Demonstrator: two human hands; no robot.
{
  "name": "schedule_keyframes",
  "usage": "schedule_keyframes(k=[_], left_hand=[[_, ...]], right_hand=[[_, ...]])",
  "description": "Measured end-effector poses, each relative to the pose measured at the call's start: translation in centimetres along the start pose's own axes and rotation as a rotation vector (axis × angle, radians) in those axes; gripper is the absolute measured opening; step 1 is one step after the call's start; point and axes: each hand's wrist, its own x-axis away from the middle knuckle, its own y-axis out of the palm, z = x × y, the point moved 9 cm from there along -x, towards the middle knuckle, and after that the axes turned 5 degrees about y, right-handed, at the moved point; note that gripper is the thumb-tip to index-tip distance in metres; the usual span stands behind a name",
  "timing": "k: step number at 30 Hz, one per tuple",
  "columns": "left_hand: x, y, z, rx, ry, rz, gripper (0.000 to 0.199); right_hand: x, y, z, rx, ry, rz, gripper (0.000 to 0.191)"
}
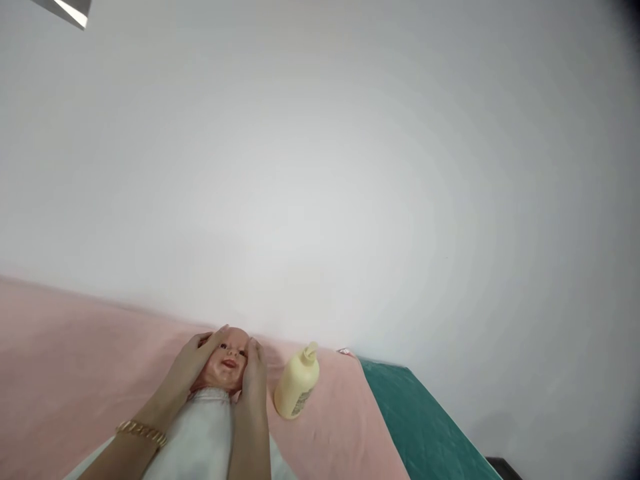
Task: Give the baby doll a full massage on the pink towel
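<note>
A baby doll (232, 363) in a white garment (207, 420) lies on its back on a pink cloth. My left hand (197, 360), with a gold bracelet (141, 431) at the wrist, cups one side of its head, fingers up along the temple. Against the other side of the head, my right hand (255, 373) is pressed with its fingers pointing upward. Between them the two hands hold the doll's head. Just right of my right hand, a pale yellow pump bottle (299, 383) stands on the cloth, untouched.
The pink cloth (340, 427) covers much of the surface, with a green surface (420, 420) showing to its right. Behind both rises a plain white wall (320, 187). A dark object (504, 468) shows at the lower right edge.
</note>
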Motion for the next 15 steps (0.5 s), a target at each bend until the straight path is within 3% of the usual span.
schedule_keyframes(k=[2,8,12,15], left_hand=[[-0.09,0.28,-0.18,0.004,0.006,-0.036,0.051],[0.00,0.49,-0.82,0.051,-0.103,-0.074,0.049],[0.20,0.50,-0.44,0.131,-0.094,-0.052,0.062],[0.38,0.72,-0.37,0.127,-0.094,-0.074,0.068]], right_hand=[[-0.13,-0.55,1.01,-0.070,0.081,0.035,0.038],[0.22,-1.11,0.96,0.003,0.064,0.080,0.039],[0.27,-0.75,1.55,-0.051,0.109,0.036,0.050],[0.44,-1.07,1.48,-0.065,0.125,0.073,0.057]])
